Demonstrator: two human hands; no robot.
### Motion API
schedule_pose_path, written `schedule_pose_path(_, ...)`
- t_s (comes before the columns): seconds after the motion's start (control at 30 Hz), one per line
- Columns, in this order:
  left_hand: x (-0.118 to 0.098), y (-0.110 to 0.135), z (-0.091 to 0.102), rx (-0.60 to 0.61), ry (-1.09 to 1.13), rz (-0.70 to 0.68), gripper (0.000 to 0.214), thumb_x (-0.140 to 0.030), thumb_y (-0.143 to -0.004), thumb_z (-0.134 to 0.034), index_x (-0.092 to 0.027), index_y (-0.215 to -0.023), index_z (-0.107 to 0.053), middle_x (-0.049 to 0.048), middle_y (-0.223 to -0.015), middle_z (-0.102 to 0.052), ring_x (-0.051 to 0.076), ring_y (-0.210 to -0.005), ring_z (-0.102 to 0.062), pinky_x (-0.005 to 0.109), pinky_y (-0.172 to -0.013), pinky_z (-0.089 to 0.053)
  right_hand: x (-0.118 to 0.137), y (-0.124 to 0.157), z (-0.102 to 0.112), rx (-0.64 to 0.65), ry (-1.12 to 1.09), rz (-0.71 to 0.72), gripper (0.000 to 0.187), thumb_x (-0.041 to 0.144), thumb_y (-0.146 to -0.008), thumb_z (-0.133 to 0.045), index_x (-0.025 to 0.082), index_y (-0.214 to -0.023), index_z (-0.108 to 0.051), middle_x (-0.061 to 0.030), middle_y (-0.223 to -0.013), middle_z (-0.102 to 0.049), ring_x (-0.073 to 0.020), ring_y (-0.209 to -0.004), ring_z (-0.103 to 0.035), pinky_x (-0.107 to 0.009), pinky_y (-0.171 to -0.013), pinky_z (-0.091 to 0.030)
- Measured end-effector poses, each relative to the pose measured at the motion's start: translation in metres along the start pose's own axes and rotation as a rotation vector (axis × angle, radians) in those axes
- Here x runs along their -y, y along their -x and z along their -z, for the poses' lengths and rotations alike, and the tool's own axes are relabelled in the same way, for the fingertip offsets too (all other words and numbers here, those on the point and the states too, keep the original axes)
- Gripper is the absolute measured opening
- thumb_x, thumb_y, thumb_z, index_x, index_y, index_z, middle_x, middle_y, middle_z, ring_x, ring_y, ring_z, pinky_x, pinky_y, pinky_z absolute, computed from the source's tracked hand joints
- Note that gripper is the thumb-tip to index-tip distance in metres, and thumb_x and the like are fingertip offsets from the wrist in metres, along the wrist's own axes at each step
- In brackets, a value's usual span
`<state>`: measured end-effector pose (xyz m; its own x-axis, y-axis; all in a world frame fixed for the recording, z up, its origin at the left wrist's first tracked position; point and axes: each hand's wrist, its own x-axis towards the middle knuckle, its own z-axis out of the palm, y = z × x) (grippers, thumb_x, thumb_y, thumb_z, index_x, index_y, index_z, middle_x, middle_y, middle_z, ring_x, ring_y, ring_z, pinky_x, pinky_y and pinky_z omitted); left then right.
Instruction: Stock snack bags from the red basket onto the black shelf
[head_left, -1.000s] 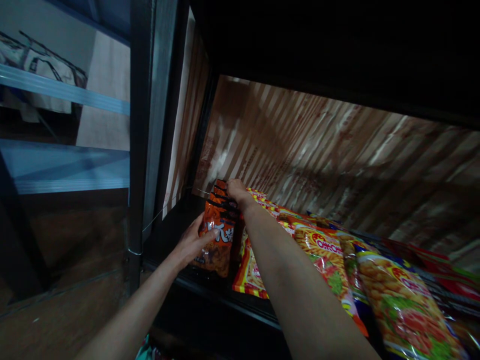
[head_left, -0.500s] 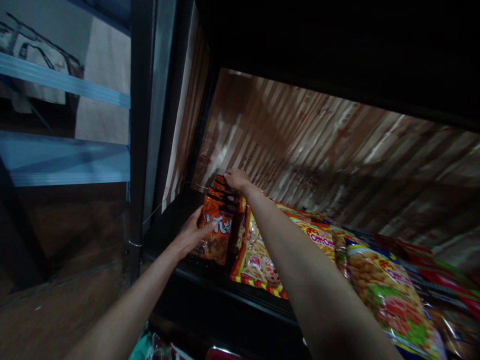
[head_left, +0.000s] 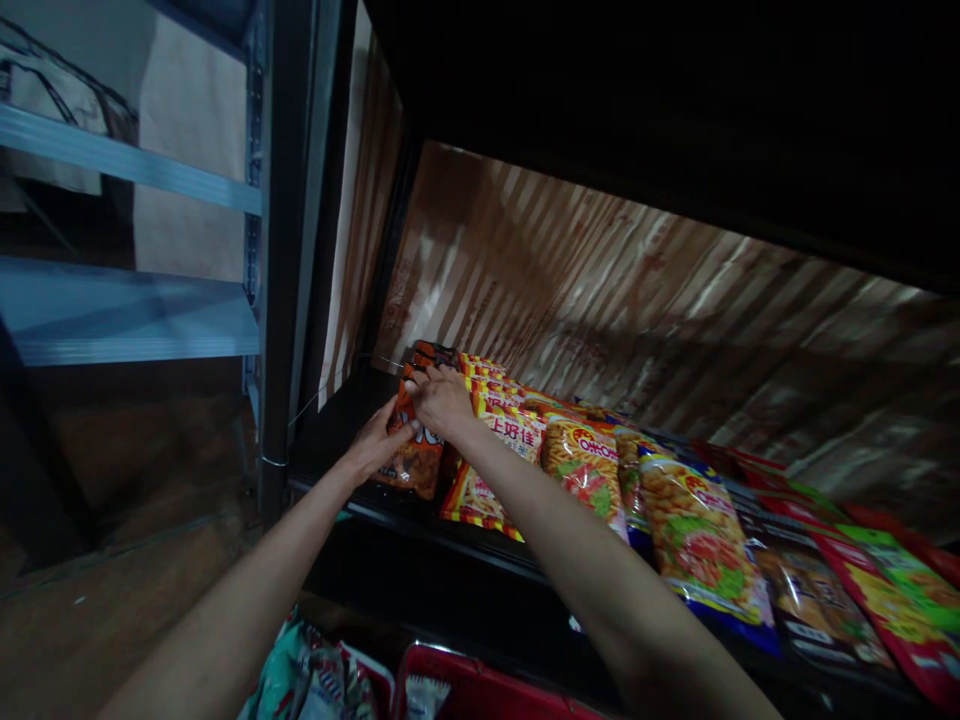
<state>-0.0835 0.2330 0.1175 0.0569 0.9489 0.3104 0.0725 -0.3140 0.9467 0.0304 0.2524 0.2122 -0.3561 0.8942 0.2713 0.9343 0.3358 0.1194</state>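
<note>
At the left end of the black shelf stands a row of orange-brown snack bags point(head_left: 414, 470), upright and one behind another. My left hand point(head_left: 377, 440) grips the front bag by its left side, with the thumb across its face. My right hand point(head_left: 441, 400) is at the top of this same bag, its fingers bent over the upper edge. The fingertips are partly hidden. Just right of the hands is a row of red-and-yellow snack bags point(head_left: 512, 428), partly covered by my right forearm.
More snack bags point(head_left: 701, 540) line the shelf to the right. Below are a red basket point(head_left: 480, 675) and several packets point(head_left: 322, 680). A dark shelf post point(head_left: 281, 300) and a thin wire stand at the left, beside a blue-grey rack point(head_left: 135, 310). Striped board point(head_left: 585, 270) backs the shelf.
My right hand has moved from the back of the orange row forward and down to the front bag's top. The left hand keeps its grip. The view has shifted, showing more of the basket.
</note>
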Motion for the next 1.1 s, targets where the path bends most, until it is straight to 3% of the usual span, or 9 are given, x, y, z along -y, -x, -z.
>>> schedule_pose_path(0.23,-0.002,0.000,0.002,-0.007,-0.018,0.001,0.070,-0.047,-0.073,-0.064,-0.020,-0.134,-0.044,0.0083,-0.135,-0.051,0.027,-0.125,-0.045,0.038,-0.105,-0.033,-0.003,0.006,0.002,-0.168,-0.091,-0.032,0.048,0.039,-0.093,-0.032,0.018,-0.135,-0.042,-0.0114,-0.146,-0.034,-0.0257,-0.137,-0.024,-0.042,-0.111,-0.018)
schedule_pose_path(0.43,-0.006,0.001,0.002,0.020,0.048,0.023,0.061,-0.049,-0.072,-0.064,-0.021,-0.125,-0.053,0.0055,-0.122,-0.061,0.025,-0.114,-0.054,0.035,-0.099,-0.039,0.024,0.071,0.000,-0.309,-0.210,-0.039,0.049,0.022,-0.089,-0.035,0.009,-0.136,-0.039,-0.0146,-0.149,-0.027,-0.0245,-0.140,-0.015,-0.043,-0.111,-0.022)
schedule_pose_path(0.6,-0.004,0.004,0.003,-0.043,0.006,0.075,0.058,-0.053,-0.074,-0.061,-0.021,-0.122,-0.055,0.0076,-0.119,-0.063,0.025,-0.113,-0.055,0.036,-0.098,-0.039,0.053,0.116,-0.029,-0.186,-0.243,-0.079,0.060,0.017,-0.084,-0.040,0.004,-0.140,-0.029,-0.0181,-0.151,-0.018,-0.0292,-0.141,-0.002,-0.048,-0.111,-0.021)
schedule_pose_path(0.73,-0.005,0.006,0.004,-0.063,-0.001,0.089,0.058,-0.053,-0.075,-0.059,-0.019,-0.121,-0.056,0.0090,-0.119,-0.062,0.024,-0.111,-0.055,0.036,-0.098,-0.039,0.057,0.120,-0.049,-0.183,-0.274,-0.152,0.066,0.024,-0.083,-0.047,0.008,-0.143,-0.024,-0.0162,-0.153,-0.009,-0.0321,-0.141,0.003,-0.053,-0.110,-0.021)
schedule_pose_path(0.9,-0.005,0.005,0.004,-0.114,0.082,0.088,0.053,-0.053,-0.075,-0.058,-0.019,-0.116,-0.060,0.0081,-0.114,-0.065,0.023,-0.105,-0.059,0.033,-0.093,-0.044,0.054,0.113,-0.069,-0.326,-0.342,-0.114,0.063,0.016,-0.084,-0.044,0.002,-0.141,-0.022,-0.0208,-0.153,-0.004,-0.0298,-0.140,0.009,-0.052,-0.111,-0.020)
schedule_pose_path(1.1,-0.003,0.005,0.003,-0.105,0.224,0.115,0.047,-0.051,-0.074,-0.059,-0.021,-0.110,-0.064,0.0057,-0.101,-0.070,0.022,-0.091,-0.064,0.033,-0.082,-0.050,0.053,0.107,-0.077,-0.409,-0.386,-0.115,0.058,0.014,-0.085,-0.039,0.004,-0.141,-0.024,-0.0212,-0.152,-0.003,-0.0308,-0.140,0.006,-0.053,-0.110,-0.021)
